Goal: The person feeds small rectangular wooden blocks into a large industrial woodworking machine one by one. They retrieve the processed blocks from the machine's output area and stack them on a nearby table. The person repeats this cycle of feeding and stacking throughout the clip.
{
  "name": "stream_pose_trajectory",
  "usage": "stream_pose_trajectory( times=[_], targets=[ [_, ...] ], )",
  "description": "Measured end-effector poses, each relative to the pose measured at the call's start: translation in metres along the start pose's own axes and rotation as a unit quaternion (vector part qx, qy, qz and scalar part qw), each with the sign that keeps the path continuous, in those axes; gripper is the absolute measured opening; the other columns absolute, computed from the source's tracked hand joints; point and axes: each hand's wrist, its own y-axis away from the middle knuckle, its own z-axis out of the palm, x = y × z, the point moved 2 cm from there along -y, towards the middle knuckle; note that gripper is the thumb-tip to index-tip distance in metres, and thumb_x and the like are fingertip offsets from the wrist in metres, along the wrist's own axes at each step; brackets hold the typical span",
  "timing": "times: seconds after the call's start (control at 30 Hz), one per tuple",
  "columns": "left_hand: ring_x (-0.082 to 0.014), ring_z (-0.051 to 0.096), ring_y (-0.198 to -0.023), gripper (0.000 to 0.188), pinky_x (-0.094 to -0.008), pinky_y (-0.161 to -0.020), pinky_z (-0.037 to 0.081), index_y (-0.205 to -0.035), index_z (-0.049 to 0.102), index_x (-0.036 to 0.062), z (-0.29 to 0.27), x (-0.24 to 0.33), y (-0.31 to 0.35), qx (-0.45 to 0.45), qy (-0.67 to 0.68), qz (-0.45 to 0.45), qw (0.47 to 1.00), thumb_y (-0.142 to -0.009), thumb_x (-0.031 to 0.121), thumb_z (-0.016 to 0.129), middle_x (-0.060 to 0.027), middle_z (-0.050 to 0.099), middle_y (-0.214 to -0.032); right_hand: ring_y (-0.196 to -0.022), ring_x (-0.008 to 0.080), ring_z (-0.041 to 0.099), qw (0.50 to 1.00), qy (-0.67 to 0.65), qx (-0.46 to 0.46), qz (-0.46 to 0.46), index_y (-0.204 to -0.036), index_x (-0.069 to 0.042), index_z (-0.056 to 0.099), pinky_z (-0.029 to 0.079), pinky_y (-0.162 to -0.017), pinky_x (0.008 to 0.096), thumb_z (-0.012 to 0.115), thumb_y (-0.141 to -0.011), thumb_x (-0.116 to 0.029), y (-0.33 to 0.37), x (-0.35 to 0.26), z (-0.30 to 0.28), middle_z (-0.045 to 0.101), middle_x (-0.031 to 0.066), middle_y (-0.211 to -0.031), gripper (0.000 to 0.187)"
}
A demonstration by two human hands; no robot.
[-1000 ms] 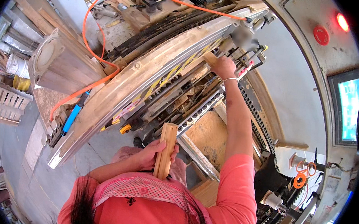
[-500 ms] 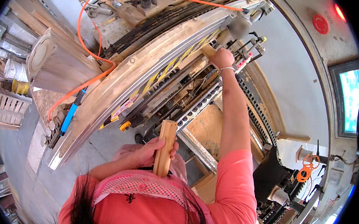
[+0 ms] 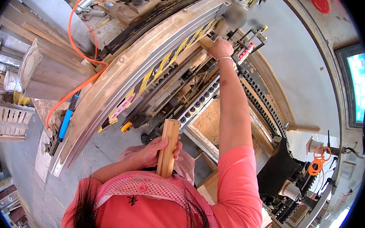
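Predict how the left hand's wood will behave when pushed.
The wood would likely stay stiff, as it juts straight above the left hand. Its flat faces suggest sliding rather than rolling. Stood on end, its long, narrow shape may tip.

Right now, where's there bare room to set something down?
Bare grey floor shows between the long beam and the left forearm, with another patch below the slatted crate. Around the right hand it's crowded: beam, machine rails and a wood piece.

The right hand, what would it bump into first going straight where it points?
Beyond the wooden piece it holds, the right hand would probably bump the greyish cylindrical machine part first, though depth is unclear.
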Motion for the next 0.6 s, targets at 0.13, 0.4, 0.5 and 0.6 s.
stream_pose_trajectory(
  times=[0.13, 0.4, 0.5, 0.6],
  targets=[
    [-0.0187, 0.051, -0.084, 0.053, -0.0354, -0.077, 0.046, -0.118, 0.043, 0.0057, 0.000, -0.001, -0.004, 0.003, -0.005, -0.004, 1.000, -0.085, 0.044, 0.057, -0.0094, 0.050, -0.098, -0.092, 0.0251, 0.064, 1.000, -0.004, -0.013, 0.009, -0.092, -0.011, 0.069, 0.052, -0.074, 0.0330, 0.078, -0.057, -0.021, 0.003, -0.005, -0.005, 0.067, 0.0096, -0.096, 0.038],
    [-0.0191, 0.052, -0.084, 0.052, -0.0351, -0.077, 0.045, -0.121, 0.040, 0.0036, 0.002, -0.007, -0.014, -0.001, 0.002, -0.011, 1.000, -0.088, 0.041, 0.053, -0.0106, 0.050, -0.098, -0.091, 0.0246, 0.065, 1.000, 0.004, -0.016, 0.013, -0.091, -0.011, 0.070, 0.053, -0.074, 0.0332, 0.079, -0.056, -0.022, -0.001, -0.004, -0.004, 0.067, 0.0097, -0.096, 0.038],
    [-0.0188, 0.051, -0.083, 0.056, -0.0348, -0.076, 0.044, -0.121, 0.040, 0.0038, 0.008, -0.006, -0.016, 0.002, -0.017, -0.013, 1.000, -0.086, 0.045, 0.055, -0.0098, 0.049, -0.096, -0.092, 0.0239, 0.065, 1.000, 0.005, -0.021, 0.012, -0.090, -0.010, 0.070, 0.053, -0.075, 0.0333, 0.078, -0.055, -0.021, -0.001, -0.005, -0.005, 0.067, 0.0089, -0.096, 0.037],
    [-0.0187, 0.051, -0.083, 0.056, -0.0347, -0.076, 0.044, -0.121, 0.039, 0.0034, 0.008, -0.009, -0.018, -0.009, -0.016, -0.001, 1.000, -0.086, 0.045, 0.054, -0.0103, 0.049, -0.095, -0.092, 0.0248, 0.064, 1.000, 0.010, 0.009, -0.013, -0.091, -0.010, 0.069, 0.053, -0.076, 0.0340, 0.076, -0.056, -0.020, 0.000, -0.005, -0.004, 0.067, 0.0105, -0.096, 0.038]
  ],
)
